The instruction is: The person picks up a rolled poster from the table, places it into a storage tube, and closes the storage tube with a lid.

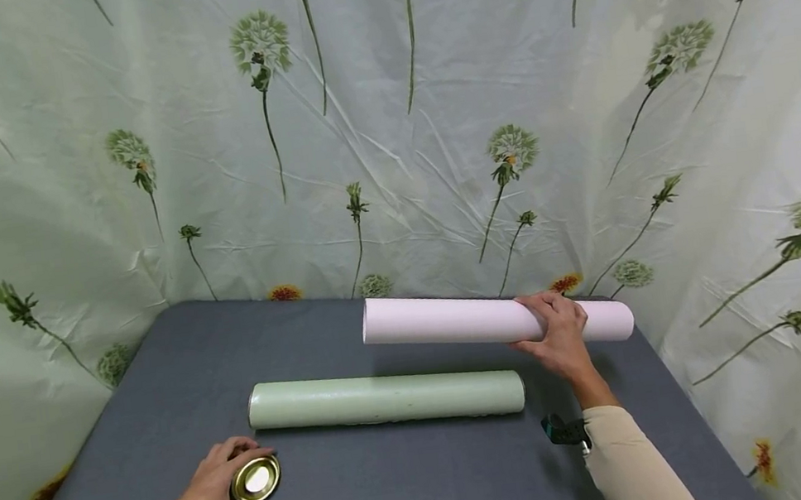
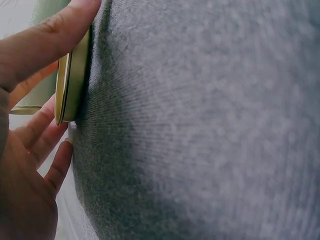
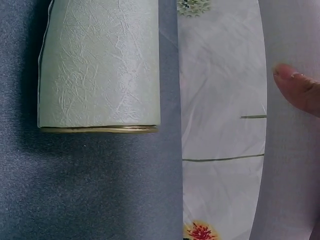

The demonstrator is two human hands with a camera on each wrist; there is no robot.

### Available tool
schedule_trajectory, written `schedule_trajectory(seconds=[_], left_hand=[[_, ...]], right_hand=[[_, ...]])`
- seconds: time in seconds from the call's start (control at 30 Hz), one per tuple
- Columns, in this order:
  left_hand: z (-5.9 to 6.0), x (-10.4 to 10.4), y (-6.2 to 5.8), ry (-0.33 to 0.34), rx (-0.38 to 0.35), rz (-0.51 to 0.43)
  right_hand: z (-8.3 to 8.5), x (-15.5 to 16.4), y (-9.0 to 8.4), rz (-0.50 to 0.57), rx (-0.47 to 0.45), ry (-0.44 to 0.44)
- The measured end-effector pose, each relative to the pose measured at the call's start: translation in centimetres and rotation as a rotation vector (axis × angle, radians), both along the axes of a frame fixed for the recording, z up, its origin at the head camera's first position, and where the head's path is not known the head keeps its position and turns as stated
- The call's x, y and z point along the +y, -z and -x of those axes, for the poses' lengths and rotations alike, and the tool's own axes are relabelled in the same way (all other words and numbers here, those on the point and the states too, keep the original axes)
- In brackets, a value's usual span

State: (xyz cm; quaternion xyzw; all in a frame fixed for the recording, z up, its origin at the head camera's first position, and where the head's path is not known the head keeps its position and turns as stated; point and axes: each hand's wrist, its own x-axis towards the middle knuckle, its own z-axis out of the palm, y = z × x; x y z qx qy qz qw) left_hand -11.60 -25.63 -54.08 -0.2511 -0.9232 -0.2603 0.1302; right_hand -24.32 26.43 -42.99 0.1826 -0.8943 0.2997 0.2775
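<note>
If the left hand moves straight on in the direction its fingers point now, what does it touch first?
Its fingers already rest around the gold lid on the grey table. The left hand points up and right, so beyond the lid it would probably meet the left end of the green tube; depth is hard to judge.

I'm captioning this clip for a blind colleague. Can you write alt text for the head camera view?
A person's right hand grips a pale pink tube above a grey cloth table, while the left hand holds a round gold metal cap on it. A pale green tube lies between them, before a dandelion-print curtain.
</note>
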Motion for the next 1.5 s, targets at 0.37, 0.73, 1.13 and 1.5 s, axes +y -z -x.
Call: schedule_trajectory(seconds=[0.37,0.73,1.13,1.5], left_hand=[[-0.2,0.1,0.0,-0.032,-0.029,-0.014],[-0.3,0.3,-0.3,-0.048,-0.014,-0.016],[0.1,0.4,-0.4,0.024,0.002,0.007],[-0.2,0.8,-1.0,0.086,-0.039,-0.032]], right_hand=[[-0.1,0.0,-0.2,-0.016,-0.002,-0.008],[-0.1,0.0,-0.2,-0.019,0.006,-0.014],[0.1,0.0,-0.4,-0.035,0.005,-0.016],[-0.3,-0.3,-0.4,-0.025,-0.001,-0.013]])
